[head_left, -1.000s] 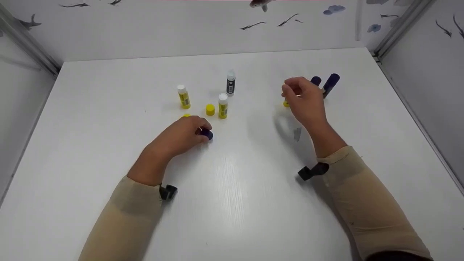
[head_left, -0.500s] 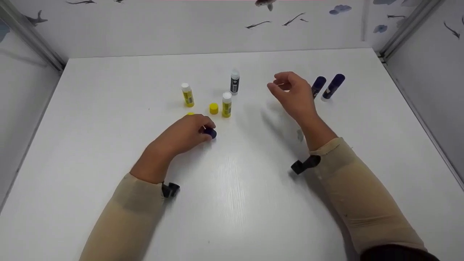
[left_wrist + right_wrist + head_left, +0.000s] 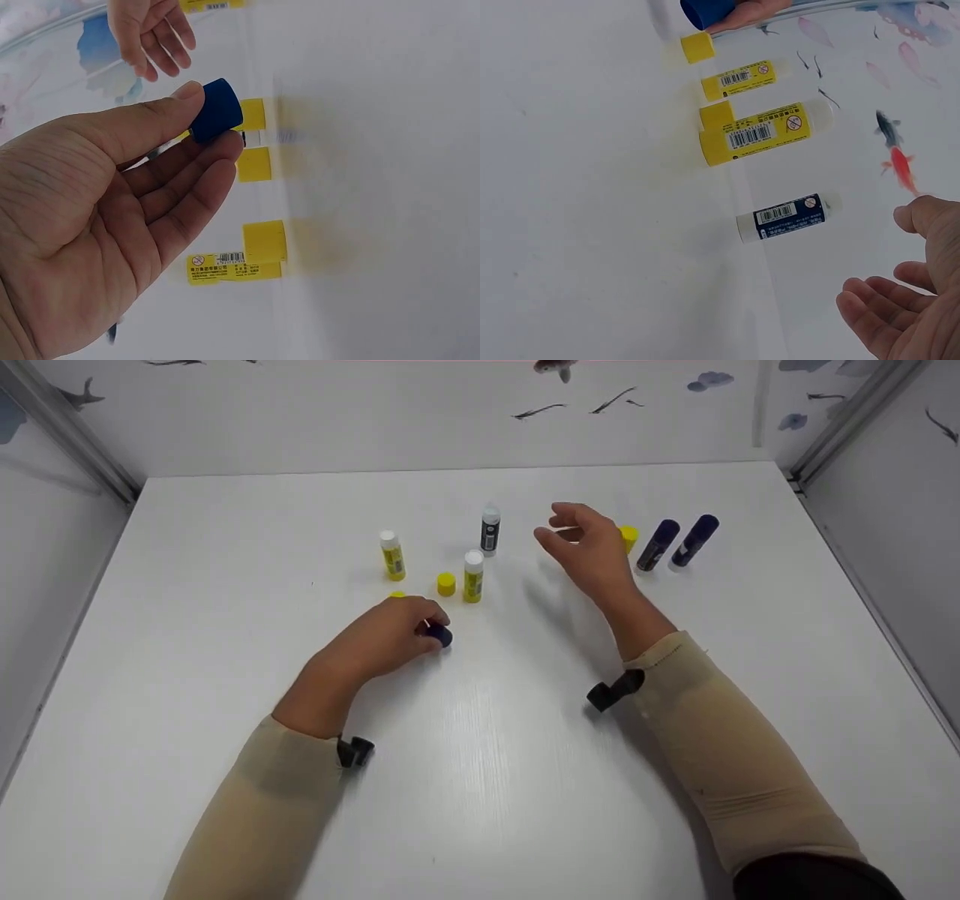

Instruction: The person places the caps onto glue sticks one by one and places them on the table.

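My left hand (image 3: 386,637) pinches a dark blue glue stick cap (image 3: 217,110) between thumb and fingers, low over the table. My right hand (image 3: 589,551) is raised with relaxed fingers and nothing in them. To its left stands a navy-labelled glue stick (image 3: 791,217) with a pale, translucent top. Two yellow glue sticks with white tops, one nearer (image 3: 473,579) and one farther left (image 3: 392,556), stand upright. Between them is a loose yellow cap (image 3: 446,584); another yellow cap (image 3: 397,595) shows partly behind my left hand.
Right of my right hand stand two navy glue sticks, one inner (image 3: 658,545) and one outer (image 3: 695,542), with dark caps. A yellow-topped item (image 3: 628,537) is partly hidden behind that hand. A white wall (image 3: 337,427) with painted fish borders the table (image 3: 480,780).
My right hand has moved left, away from the yellow-topped item and the navy glue sticks, which show more fully. My left hand keeps pinching the blue cap in nearly the same place.
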Available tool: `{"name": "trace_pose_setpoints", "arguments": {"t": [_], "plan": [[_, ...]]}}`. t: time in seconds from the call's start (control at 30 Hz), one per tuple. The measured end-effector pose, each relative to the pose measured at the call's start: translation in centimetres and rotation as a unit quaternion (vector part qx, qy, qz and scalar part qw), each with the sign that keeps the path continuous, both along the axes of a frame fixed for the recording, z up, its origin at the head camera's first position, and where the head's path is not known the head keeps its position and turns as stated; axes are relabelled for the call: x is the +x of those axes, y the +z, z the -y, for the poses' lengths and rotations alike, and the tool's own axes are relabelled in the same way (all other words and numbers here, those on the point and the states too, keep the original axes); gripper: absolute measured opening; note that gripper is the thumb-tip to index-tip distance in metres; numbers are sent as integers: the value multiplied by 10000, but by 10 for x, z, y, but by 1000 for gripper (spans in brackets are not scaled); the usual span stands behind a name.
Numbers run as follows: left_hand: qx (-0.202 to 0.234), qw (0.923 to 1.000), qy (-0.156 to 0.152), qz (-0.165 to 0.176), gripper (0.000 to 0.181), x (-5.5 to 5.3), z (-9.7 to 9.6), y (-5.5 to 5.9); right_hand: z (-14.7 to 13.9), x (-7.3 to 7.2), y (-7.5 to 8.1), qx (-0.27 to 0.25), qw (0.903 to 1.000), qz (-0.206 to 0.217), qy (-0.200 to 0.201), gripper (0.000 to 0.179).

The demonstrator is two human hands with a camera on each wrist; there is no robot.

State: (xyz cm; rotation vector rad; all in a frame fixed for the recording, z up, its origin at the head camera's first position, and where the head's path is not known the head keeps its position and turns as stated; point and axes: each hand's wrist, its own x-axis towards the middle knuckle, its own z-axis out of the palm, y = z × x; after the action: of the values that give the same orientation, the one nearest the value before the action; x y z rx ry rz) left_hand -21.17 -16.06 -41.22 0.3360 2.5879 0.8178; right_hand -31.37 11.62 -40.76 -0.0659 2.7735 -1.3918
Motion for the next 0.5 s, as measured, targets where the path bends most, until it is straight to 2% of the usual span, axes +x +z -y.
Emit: {"name": "trace_pose_setpoints", "arguments": {"t": [0.3, 0.5], "plan": [[-8, 10000, 11, -63, 33, 1, 1, 2, 17, -10, -8, -79, 9998, 134, 96, 58], [-6, 10000, 22, -24, 32, 2, 0, 4, 26, -14, -12, -37, 9997, 62, 227, 57]]}}
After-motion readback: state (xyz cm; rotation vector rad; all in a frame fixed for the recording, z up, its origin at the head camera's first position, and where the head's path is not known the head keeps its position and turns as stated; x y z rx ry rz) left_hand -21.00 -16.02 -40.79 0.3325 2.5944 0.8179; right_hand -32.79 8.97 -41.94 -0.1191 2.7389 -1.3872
